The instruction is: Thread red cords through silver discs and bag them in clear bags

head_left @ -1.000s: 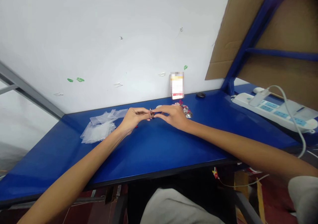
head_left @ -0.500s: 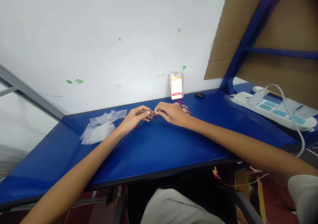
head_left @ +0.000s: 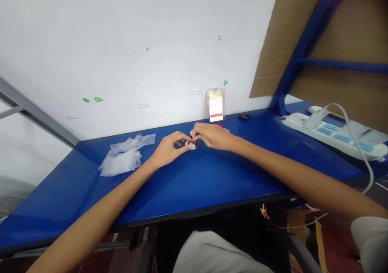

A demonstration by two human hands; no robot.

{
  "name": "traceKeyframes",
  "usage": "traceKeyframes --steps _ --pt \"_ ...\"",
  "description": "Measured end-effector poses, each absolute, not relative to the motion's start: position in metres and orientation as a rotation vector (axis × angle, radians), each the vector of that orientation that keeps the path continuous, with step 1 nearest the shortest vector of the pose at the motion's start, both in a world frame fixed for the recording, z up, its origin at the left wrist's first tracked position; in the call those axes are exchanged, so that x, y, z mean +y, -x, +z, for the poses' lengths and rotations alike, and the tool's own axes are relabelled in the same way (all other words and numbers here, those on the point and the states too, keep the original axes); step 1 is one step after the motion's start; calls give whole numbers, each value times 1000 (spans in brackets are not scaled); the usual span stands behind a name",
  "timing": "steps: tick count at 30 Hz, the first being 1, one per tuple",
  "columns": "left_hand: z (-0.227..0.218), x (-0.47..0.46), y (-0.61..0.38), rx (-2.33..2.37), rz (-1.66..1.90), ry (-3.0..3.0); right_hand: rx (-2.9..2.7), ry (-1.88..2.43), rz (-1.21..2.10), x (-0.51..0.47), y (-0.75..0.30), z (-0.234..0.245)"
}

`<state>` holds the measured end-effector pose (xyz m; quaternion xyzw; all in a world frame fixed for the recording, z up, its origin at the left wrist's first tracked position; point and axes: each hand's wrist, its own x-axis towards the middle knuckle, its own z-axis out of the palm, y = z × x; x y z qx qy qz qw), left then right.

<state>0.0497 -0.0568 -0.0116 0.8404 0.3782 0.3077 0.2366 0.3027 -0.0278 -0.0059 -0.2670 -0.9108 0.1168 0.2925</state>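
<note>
My left hand (head_left: pixel 168 148) and my right hand (head_left: pixel 212 136) meet over the blue table (head_left: pixel 194 180), near its back edge. Both pinch one small round silver part with red bits (head_left: pixel 192 143), held just above the tabletop. The fingers of both hands are closed on it. A few more such silver and red parts lie behind my right hand, mostly hidden by it.
A heap of small clear plastic bags (head_left: pixel 124 158) lies left of my hands. A white card (head_left: pixel 215 105) leans on the white wall, with a small black disc (head_left: pixel 244 115) beside it. A white power strip (head_left: pixel 333 135) with cable sits at right, under a cardboard-lined blue shelf frame (head_left: pixel 306 43).
The small part now shows as a round silver piece between my fingertips. My right hand has shifted slightly towards the wall and covers more of the loose parts behind it.
</note>
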Motion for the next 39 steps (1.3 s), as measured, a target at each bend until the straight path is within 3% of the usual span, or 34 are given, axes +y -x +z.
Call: traceKeyframes --steps 9,16,26,33,39 --pt "-4 -29 -16 1209 863 -2524 -2476 1242 400 19 -380 36" --pt "5 -20 2 1429 784 -2526 -2587 1284 594 25 -397 34" --pt "30 -30 15 1419 315 -2533 -2438 1001 -69 10 -339 -7" --pt "42 -37 22 1201 -3 -2456 -2594 885 -238 16 -311 -42" --pt "32 -32 23 1165 16 -2489 -2531 787 -268 19 -312 -43"
